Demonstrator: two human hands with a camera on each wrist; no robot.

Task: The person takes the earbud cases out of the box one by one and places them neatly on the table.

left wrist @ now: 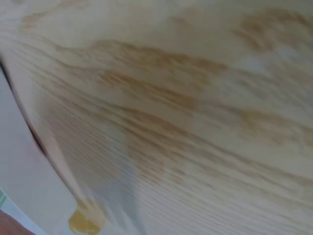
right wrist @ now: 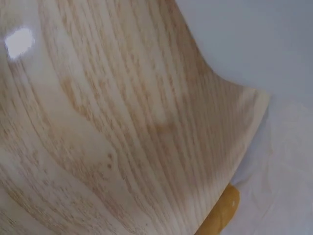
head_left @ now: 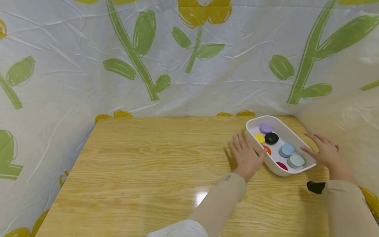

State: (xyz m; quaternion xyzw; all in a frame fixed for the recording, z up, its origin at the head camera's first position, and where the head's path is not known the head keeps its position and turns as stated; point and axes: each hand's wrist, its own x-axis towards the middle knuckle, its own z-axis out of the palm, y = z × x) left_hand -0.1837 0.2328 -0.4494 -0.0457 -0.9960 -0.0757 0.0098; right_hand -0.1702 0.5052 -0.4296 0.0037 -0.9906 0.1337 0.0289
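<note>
A white rounded tub (head_left: 270, 166) stands at the right of the table in the head view. Inside it lie a purple disc (head_left: 265, 128), a black disc (head_left: 271, 138), a yellow one (head_left: 259, 138), an orange one (head_left: 267, 150), a blue one (head_left: 287, 150), a pale grey-green one (head_left: 296, 161) and a dark red one (head_left: 282, 166). My left hand (head_left: 247, 156) is beside the tub's left wall, fingers spread, thumb at the rim. Over the right rim, my right hand (head_left: 328, 156) has its fingers loosely extended. The tub's wall (left wrist: 27, 161) edges into the left wrist view, and its side (right wrist: 239, 39) fills the right wrist view's upper right.
The wooden table (head_left: 142, 164) extends left of the tub. A flower-patterned sheet (head_left: 231, 75) hangs behind it and at both sides. By the right sleeve is a small black object (head_left: 315, 187). Light reflects off the tabletop near the left forearm.
</note>
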